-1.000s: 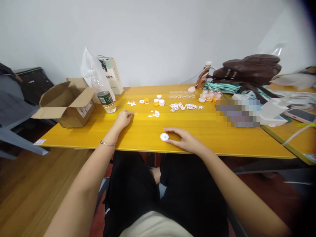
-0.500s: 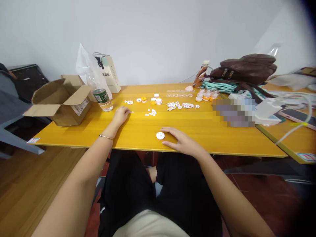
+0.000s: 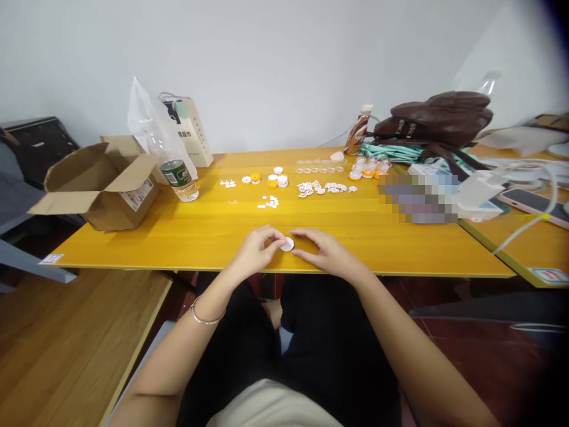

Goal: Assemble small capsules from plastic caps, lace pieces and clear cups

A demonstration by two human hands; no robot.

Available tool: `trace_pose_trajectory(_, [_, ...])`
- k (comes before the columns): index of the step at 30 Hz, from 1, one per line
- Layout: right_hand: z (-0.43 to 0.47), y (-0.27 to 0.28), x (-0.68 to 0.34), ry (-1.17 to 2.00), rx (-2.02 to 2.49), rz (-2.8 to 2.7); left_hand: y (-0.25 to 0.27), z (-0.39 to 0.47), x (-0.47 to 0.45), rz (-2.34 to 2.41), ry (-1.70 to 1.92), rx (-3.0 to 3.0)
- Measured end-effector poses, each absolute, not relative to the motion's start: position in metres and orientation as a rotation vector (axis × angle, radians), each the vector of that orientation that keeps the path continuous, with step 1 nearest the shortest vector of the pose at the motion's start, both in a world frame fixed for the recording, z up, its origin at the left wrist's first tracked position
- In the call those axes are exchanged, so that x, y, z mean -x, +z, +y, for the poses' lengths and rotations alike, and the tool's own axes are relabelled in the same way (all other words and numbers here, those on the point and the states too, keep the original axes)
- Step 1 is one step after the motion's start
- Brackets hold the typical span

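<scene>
A small round white piece (image 3: 288,244) lies on the yellow table near its front edge. My left hand (image 3: 254,254) pinches thumb and forefinger at its left rim; whatever is between the fingertips is too small to make out. On the other side, my right hand (image 3: 326,254) rests on the table with thumb and fingers apart, curved about the piece's right side. Whether it touches the rim I cannot tell. Beyond the hands lie small white discs (image 3: 269,203), a few tiny pale bits (image 3: 232,202) and white pegged parts (image 3: 227,184).
Farther back are white and orange round cases (image 3: 282,181), white lattice pieces (image 3: 310,188) and clear round cups (image 3: 320,169). An open cardboard box (image 3: 122,207) and a water bottle (image 3: 179,178) stand left. A brown bag (image 3: 438,121) and a drink bottle (image 3: 357,133) are right.
My left hand has come from the tiny pale bits at the left back to the white round piece in front. My right hand has stayed beside that piece.
</scene>
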State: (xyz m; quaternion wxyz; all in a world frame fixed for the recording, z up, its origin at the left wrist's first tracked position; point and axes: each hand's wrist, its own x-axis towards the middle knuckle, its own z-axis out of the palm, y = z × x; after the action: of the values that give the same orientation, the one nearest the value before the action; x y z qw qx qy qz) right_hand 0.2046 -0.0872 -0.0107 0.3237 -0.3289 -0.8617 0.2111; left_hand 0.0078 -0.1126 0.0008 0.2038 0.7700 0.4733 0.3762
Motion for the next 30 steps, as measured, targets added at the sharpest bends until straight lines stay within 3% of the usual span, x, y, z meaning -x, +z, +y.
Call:
trace_pose_trajectory(9, [-0.084,-0.014,-0.203,0.68,0.813,-2.238,-0.012,-0.103,-0.02,1.378,1.139,-2.047])
trace_pose_trajectory(30, [-0.084,-0.013,-0.203,0.523,0.736,-2.348,-0.017,-0.107,-0.018,1.423,1.158,-1.991])
